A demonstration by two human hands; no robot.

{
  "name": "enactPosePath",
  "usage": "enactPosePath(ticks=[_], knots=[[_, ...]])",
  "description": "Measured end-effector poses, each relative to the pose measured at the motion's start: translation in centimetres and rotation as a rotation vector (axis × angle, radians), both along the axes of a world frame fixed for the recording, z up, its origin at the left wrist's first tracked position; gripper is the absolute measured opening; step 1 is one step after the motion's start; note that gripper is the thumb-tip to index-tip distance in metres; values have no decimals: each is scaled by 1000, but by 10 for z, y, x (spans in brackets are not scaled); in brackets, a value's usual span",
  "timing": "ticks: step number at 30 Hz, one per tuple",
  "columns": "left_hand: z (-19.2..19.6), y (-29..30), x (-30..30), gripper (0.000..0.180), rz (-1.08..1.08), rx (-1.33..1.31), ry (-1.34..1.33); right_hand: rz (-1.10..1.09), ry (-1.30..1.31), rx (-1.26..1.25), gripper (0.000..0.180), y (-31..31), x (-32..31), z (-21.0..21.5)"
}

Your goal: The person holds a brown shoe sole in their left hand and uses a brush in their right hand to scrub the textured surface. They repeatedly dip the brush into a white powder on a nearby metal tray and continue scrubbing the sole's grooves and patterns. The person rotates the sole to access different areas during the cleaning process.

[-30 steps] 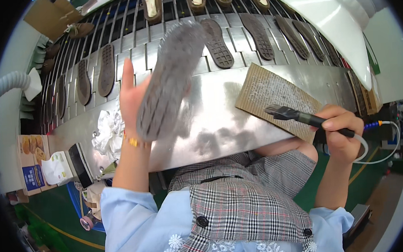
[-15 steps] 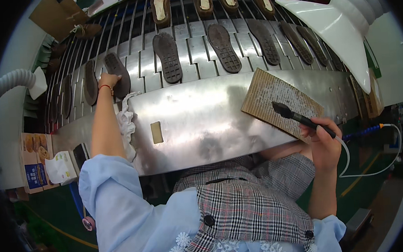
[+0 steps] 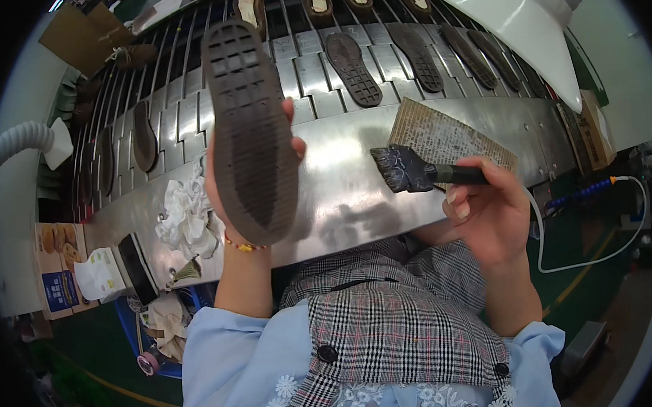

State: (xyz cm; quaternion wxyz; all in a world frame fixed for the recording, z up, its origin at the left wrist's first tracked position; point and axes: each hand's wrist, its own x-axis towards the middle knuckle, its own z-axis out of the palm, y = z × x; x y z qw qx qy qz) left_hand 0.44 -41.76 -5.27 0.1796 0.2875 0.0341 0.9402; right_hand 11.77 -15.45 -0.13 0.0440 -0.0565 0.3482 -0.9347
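My left hand (image 3: 297, 146) grips a dark brown shoe sole (image 3: 251, 133), raised close to me over the steel ledge. Its grid tread and ribbed heel face me; most of the hand is hidden behind it. In my right hand (image 3: 494, 208) is a brush (image 3: 406, 170) with a dark handle and wide, dark bristles pointing left toward the sole. A gap separates brush and sole. Under and beyond the brush lies a ridged brown board (image 3: 452, 132) with worn marks.
Several soles, such as one sole (image 3: 354, 71), rest on the slatted metal conveyor (image 3: 311, 85). Shoes with pale insides stand farther back. A crumpled white cloth (image 3: 189, 215) lies left on the ledge (image 3: 334, 218). White hoods (image 3: 513, 28) overhang the right; a thin hose (image 3: 591, 260) loops below.
My left hand has lifted a sole off the conveyor and brought it toward me. My right hand has moved the brush left, with its bristles now broadside.
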Motion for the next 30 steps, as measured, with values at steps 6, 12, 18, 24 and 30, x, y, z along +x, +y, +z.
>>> enactPosePath(ticks=[6, 12, 18, 24, 30], knots=[[-6, 60, 57, 54, 90, -256, -150, -290, 163, 544, 25, -38, 17, 18], [7, 73, 71, 60, 367, -469, -62, -510, 851, 1288, 32, -55, 40, 34], [-5, 59, 60, 65, 239, -245, -38, -442, 1024, 1213, 37, -59, 44, 33], [1, 54, 57, 69, 316, -164, -81, -454, 1008, 1160, 38, -60, 43, 26], [2, 50, 42, 64, 480, -142, -69, -349, 1007, 1144, 40, -63, 41, 21]])
